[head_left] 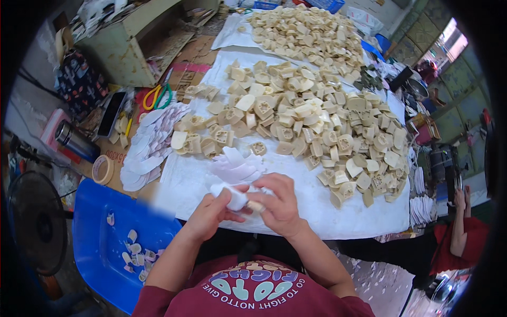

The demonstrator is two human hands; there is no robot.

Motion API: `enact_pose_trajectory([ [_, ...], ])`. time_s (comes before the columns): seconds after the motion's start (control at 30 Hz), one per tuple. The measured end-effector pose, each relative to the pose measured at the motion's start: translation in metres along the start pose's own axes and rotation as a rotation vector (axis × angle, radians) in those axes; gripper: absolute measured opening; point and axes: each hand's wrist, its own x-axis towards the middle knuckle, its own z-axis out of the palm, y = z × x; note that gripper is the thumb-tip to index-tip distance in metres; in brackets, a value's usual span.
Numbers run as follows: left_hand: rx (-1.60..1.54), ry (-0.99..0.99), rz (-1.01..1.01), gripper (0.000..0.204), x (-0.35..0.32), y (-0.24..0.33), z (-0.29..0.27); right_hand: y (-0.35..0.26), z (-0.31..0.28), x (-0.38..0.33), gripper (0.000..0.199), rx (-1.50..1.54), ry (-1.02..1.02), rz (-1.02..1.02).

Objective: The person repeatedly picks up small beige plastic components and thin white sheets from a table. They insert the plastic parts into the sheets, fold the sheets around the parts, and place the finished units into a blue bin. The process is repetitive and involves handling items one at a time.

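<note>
My left hand (208, 215) is closed around a curved white piece of sheet material (232, 196), slightly blurred. Close beside it, my right hand (277, 206) pinches a small beige block (256, 206), apparently a shoe heel, near the white piece's edge. Whether the two pieces touch is unclear. Just beyond my fingers a fanned stack of pale pinkish-white cut pieces (235, 165) lies on the white cloth (190, 198). A large heap of beige plastic heels (317, 119), several showing hollow undersides, spreads over the table. One single heel (258, 148) sits apart near the stack.
A blue plastic tub (97, 227) at my left holds several heels with pinkish-white covering. More pale cut pieces (150, 142), scissors (158, 95), a tape roll (102, 169), a phone (112, 113) and a metal flask (76, 141) lie left. Another person (459, 238) is at the right; a fan (39, 222) stands left.
</note>
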Motion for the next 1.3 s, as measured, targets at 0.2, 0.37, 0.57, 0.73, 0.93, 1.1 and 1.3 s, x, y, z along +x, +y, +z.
enact_pose_trajectory([
  [0.2, -0.174, 0.168, 0.085, 0.045, 0.029, 0.011, 0.022, 0.057, -0.022, 0.022, 0.035, -0.516, -0.009, 0.241],
  [0.37, -0.441, 0.179, 0.19, 0.042, 0.04, 0.014, 0.021, 0.101, -0.002, 0.001, 0.033, -0.736, -0.09, 0.265],
  [0.57, -0.39, 0.143, 0.183, 0.04, 0.055, 0.014, 0.032, 0.087, -0.026, -0.019, 0.031, -0.459, 0.002, 0.2],
  [0.73, -0.38, 0.155, 0.182, 0.041, 0.071, 0.001, 0.056, 0.015, -0.044, -0.004, 0.044, 0.042, 0.069, 0.237],
  [0.93, -0.405, 0.107, 0.152, 0.039, 0.055, 0.018, 0.078, -0.045, -0.037, 0.01, 0.046, 0.133, -0.065, 0.16],
  [1.1, -0.446, 0.068, 0.26, 0.036, 0.041, 0.022, 0.072, -0.039, -0.046, 0.015, 0.04, 0.342, 0.133, 0.347],
  [1.3, -0.398, -0.023, 0.321, 0.036, 0.016, 0.028, 0.087, -0.039, -0.054, 0.033, 0.035, 0.113, 0.219, 0.02],
])
